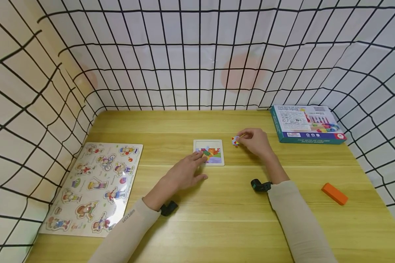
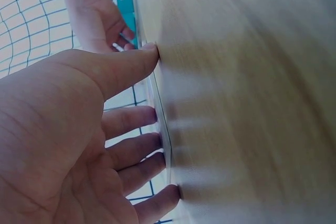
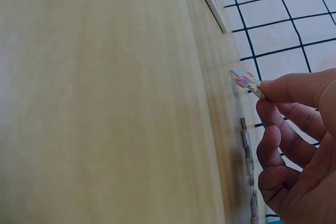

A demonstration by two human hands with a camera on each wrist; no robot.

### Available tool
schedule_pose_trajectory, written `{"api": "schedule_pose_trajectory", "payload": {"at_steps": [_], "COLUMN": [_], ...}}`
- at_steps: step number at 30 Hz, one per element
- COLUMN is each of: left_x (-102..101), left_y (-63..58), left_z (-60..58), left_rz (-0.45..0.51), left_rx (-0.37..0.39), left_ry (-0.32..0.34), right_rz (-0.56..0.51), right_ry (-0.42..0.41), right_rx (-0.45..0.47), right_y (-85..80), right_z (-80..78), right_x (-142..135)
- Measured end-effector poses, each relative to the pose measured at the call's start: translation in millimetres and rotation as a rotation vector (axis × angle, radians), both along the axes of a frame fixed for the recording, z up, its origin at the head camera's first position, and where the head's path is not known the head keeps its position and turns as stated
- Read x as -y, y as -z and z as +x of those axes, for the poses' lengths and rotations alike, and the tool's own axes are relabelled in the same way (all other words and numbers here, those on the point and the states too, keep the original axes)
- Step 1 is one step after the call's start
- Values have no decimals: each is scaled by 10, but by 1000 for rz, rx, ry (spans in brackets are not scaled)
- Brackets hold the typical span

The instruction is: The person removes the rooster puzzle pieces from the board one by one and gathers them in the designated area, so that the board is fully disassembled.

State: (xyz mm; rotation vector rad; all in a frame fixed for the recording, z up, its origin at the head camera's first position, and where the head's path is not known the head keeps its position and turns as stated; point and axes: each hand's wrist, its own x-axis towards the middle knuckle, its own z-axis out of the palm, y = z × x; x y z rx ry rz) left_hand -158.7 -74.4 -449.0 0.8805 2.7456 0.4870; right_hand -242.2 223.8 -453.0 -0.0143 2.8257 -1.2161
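Note:
A small framed jigsaw puzzle lies mid-table, with a colourful picture in its lower part and a pale band along the top. The spread fingers of my left hand rest on its left side, covering part of the picture; in the left wrist view, the fingertips touch the board edge and table. To the right of the puzzle, my right hand pinches a small colourful jigsaw piece between thumb and index finger. The right wrist view shows that piece tilted, its other fingers loosely curled below.
A larger board with cartoon figures lies on the left. At the back right sits a teal-edged box, and an orange block lies on the right. Several thin flat pieces show near the right hand. Black wire mesh encloses the table.

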Motion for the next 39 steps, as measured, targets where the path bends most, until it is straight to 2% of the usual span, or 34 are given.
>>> {"api": "schedule_pose_trajectory", "payload": {"at_steps": [9, 18, 25, 31, 39], "left_x": [0, -9, -15, -20, -19], "left_y": [0, 4, -13, -3, -13], "left_z": [0, -2, 3, -1, -3], "left_rz": [-14, -16, -20, -8, 19], "left_rx": [23, 13, 26, 40, 37], "left_ry": [-11, -8, -11, -20, -44], "right_rz": [53, 111, 122, 112, 39], "right_ry": [1, 1, 1, 3, -7], "right_rx": [18, 14, 42, 41, 7], "right_y": [28, 17, -3, -2, -10], "right_z": [-21, -38, -34, -29, 24], "right_x": [-9, 32, 53, 45, 25]}}
